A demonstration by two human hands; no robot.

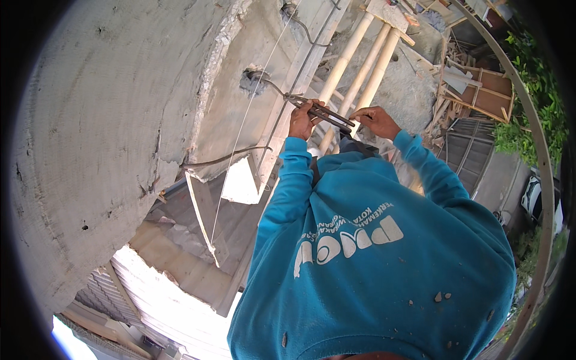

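My left hand (303, 120) is closed around a pair of dark metal bars (327, 115) lying side by side, like rods or long tool handles. Their far-left end meets a dark rod (273, 87) that bends out of a broken hole (255, 81) in the concrete. At the bars' other end, my right hand (379, 122) has its fingers curled together. Whether those fingertips pinch the bar ends or something small is hidden. Just below the hands, something dark (357, 145) sits against the front of my blue-green sweatshirt (390, 270).
A rough concrete face (114, 108) fills the left. Another bent rod (228, 157) juts from it, and a thin string (249, 99) crosses in front. Bamboo poles (363, 66) run beyond my hands. Scrap timber (480, 90) lies far right, inside a curved strip (543, 156).
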